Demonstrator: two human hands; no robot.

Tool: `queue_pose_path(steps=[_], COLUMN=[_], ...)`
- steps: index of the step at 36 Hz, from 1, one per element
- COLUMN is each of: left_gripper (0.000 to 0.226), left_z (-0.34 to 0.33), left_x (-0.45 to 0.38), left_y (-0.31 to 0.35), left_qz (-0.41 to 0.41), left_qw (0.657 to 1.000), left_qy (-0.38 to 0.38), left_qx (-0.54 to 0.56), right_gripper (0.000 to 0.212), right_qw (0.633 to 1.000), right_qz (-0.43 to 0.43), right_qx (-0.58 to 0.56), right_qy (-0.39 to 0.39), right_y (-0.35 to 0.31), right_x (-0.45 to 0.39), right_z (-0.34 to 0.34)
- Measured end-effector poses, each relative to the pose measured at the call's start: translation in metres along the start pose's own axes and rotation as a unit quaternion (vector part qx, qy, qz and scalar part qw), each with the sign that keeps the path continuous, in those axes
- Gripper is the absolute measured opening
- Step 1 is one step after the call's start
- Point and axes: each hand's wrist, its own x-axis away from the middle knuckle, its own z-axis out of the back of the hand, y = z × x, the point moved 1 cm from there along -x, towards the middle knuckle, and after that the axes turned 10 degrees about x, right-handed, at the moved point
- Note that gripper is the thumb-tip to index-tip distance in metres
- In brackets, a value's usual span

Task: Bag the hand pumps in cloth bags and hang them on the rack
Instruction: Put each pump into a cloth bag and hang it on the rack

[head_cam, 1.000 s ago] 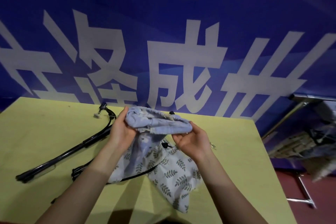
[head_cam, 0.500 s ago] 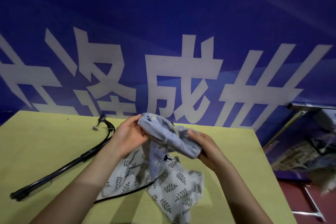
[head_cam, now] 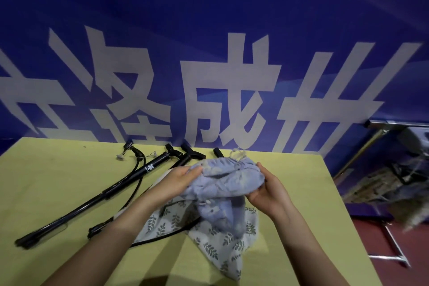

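A pale blue cloth bag (head_cam: 228, 177) is bunched up above the yellow table (head_cam: 58, 183), held between both hands. My left hand (head_cam: 178, 181) grips its left end. My right hand (head_cam: 269, 190) grips its right end from beneath. Under it lies a white cloth bag with a green leaf print (head_cam: 222, 239), flat on the table. A long black hand pump (head_cam: 97, 197) with its hose lies diagonally to the left. A second black pump (head_cam: 185, 160) runs partly beneath my left arm and the bags. A third black handle (head_cam: 217, 152) shows behind the blue bag.
A blue banner with large white characters (head_cam: 232, 90) hangs right behind the table. At the right stands a metal rack (head_cam: 380, 132) with blurred things hanging on it, over a red floor (head_cam: 394, 269). The table's right edge runs close to my right arm.
The view has tilted down, showing more of the table and the pump handles at the back. Both hands have turned the bunched blue bag and hold it slightly wider.
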Motion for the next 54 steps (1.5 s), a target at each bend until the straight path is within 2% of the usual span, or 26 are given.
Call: queue_pose_path(steps=[1, 3, 4, 6, 8, 9, 12, 13, 15, 16, 17, 18, 20, 21, 23, 27, 30, 34, 38, 43, 46, 51, 54], left_gripper=[0.039, 0.036, 0.035, 0.037, 0.032, 0.036, 0.072, 0.073, 0.042, 0.038, 0.049, 0.053, 0.045, 0.043, 0.043, 0.038, 0.036, 0.037, 0.037, 0.041, 0.038, 0.042, 0.041], left_z=[-0.004, -0.009, -0.011, -0.012, -0.015, -0.016, -0.018, -0.019, -0.031, -0.035, -0.038, -0.04, -0.042, -0.046, -0.055, -0.073, -0.084, -0.098, -0.105, -0.11, -0.116, -0.117, -0.116], left_x=[0.001, 0.0, -0.001, -0.001, 0.0, 0.001, -0.002, -0.001, 0.005, 0.005, 0.004, 0.001, -0.009, -0.015, -0.028, -0.055, -0.074, -0.088, -0.103, -0.122, -0.129, -0.139, -0.142], left_y=[0.002, 0.001, 0.001, -0.001, 0.001, 0.002, -0.005, -0.006, 0.005, 0.007, 0.004, 0.0, -0.016, -0.023, -0.032, -0.048, -0.054, -0.052, -0.046, -0.05, -0.052, -0.064, -0.069], left_qz=[0.012, 0.034, 0.051, 0.089, 0.101, 0.089, 0.056, 0.066, 0.099, 0.096, 0.11, 0.13, 0.155, 0.155, 0.167, 0.184, 0.212, 0.207, 0.204, 0.218, 0.232, 0.253, 0.265], left_qw=[0.998, 0.973, 0.947, 0.879, 0.815, 0.805, 0.8, 0.79, 0.792, 0.781, 0.795, 0.827, 0.884, 0.902, 0.927, 0.949, 0.947, 0.955, 0.961, 0.959, 0.958, 0.951, 0.942], left_qy=[-0.004, 0.014, 0.033, 0.068, 0.063, 0.05, 0.018, -0.018, -0.092, -0.15, -0.154, -0.129, -0.035, -0.017, 0.025, 0.13, 0.155, 0.14, 0.119, 0.102, 0.082, 0.066, 0.068], left_qx=[0.066, 0.228, 0.315, 0.463, 0.568, 0.584, 0.597, 0.609, 0.595, 0.598, 0.576, 0.532, 0.44, 0.402, 0.336, 0.221, 0.187, 0.162, 0.147, 0.148, 0.147, 0.167, 0.194], right_gripper=[0.039, 0.059, 0.064, 0.051, 0.045, 0.046, 0.044, 0.043, 0.042, 0.041, 0.04, 0.037, 0.031, 0.03, 0.029, 0.027, 0.026, 0.011, 0.009, 0.018, 0.021, 0.006, 0.007], right_qw=[1.0, 0.999, 0.999, 0.997, 0.993, 0.992, 0.992, 0.993, 0.994, 0.993, 0.991, 0.984, 0.954, 0.937, 0.915, 0.903, 0.888, 0.851, 0.788, 0.713, 0.693, 0.669, 0.659], right_qz=[-0.005, -0.007, -0.016, -0.036, -0.042, -0.044, -0.048, -0.051, -0.062, -0.069, -0.073, -0.071, -0.055, -0.047, -0.044, -0.055, -0.044, -0.07, -0.043, -0.04, -0.04, -0.039, -0.023], right_qx=[0.002, 0.001, 0.003, 0.025, 0.059, 0.071, 0.094, 0.095, 0.086, 0.084, 0.096, 0.127, 0.218, 0.258, 0.302, 0.318, 0.367, 0.427, 0.51, 0.617, 0.645, 0.669, 0.68], right_qy=[-0.009, -0.036, -0.051, -0.071, -0.092, -0.097, -0.067, -0.044, 0.011, 0.035, 0.065, 0.107, 0.197, 0.229, 0.265, 0.284, 0.274, 0.298, 0.343, 0.331, 0.32, 0.321, 0.32], right_y=[0.001, 0.003, 0.004, 0.01, 0.017, 0.021, 0.027, 0.027, 0.029, 0.029, 0.03, 0.031, 0.033, 0.034, 0.036, 0.039, 0.035, 0.024, 0.006, -0.002, -0.002, 0.004, 0.005], right_x=[0.004, 0.007, 0.009, 0.013, 0.016, 0.017, 0.018, 0.017, 0.013, 0.01, 0.007, 0.002, -0.009, -0.013, -0.019, -0.027, -0.03, -0.034, -0.046, -0.07, -0.084, -0.096, -0.098], right_z=[-0.002, -0.002, -0.003, -0.001, 0.004, 0.006, 0.012, 0.016, 0.025, 0.029, 0.034, 0.041, 0.056, 0.061, 0.069, 0.092, 0.12, 0.158, 0.184, 0.208, 0.21, 0.218, 0.22])
